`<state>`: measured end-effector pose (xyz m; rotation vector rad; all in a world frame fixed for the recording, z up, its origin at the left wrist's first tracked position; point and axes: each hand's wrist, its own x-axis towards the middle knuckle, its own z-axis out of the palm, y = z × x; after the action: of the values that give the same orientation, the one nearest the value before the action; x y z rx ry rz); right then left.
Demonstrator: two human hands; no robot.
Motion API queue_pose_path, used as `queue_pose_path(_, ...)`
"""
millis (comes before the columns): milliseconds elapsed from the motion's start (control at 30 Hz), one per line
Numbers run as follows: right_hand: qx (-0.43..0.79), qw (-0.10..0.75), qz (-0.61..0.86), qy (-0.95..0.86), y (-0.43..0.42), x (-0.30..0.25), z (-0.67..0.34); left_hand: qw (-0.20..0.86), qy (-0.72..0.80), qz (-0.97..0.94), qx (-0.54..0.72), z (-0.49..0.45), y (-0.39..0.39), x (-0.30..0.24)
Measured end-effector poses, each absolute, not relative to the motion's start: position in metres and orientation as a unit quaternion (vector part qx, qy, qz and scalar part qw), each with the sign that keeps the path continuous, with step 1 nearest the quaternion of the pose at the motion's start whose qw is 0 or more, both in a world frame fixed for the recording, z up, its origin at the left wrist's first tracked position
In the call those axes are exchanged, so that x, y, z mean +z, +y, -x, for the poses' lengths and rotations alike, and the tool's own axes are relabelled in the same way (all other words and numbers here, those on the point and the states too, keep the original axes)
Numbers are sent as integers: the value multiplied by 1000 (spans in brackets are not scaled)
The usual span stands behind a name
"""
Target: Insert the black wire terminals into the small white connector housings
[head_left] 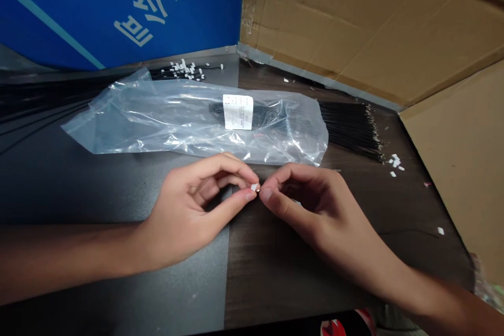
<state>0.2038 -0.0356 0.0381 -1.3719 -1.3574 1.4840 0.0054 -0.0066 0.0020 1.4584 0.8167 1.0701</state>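
My left hand (197,205) and my right hand (311,205) meet fingertip to fingertip over the dark table (98,194). Between thumb and forefinger my left hand pinches a small white connector (254,187). My right hand is closed in a pinch right against it; what it grips is too small to make out. Just behind the hands lies a clear plastic bag (177,121) with a white label (238,112) and a bundle of black wires inside.
A fan of thin black wires (350,126) with metal tips sticks out at the bag's right. Small white connectors lie scattered at the right (395,161) and at the back (187,69). A blue board (98,5) and cardboard walls (354,21) enclose the table.
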Motion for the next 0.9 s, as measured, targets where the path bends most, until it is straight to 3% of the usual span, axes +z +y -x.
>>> queue_pose_path(900, 546, 353, 555, -519, -33, 40, -203, 523, 353, -642, 436, -4, -6, -2)
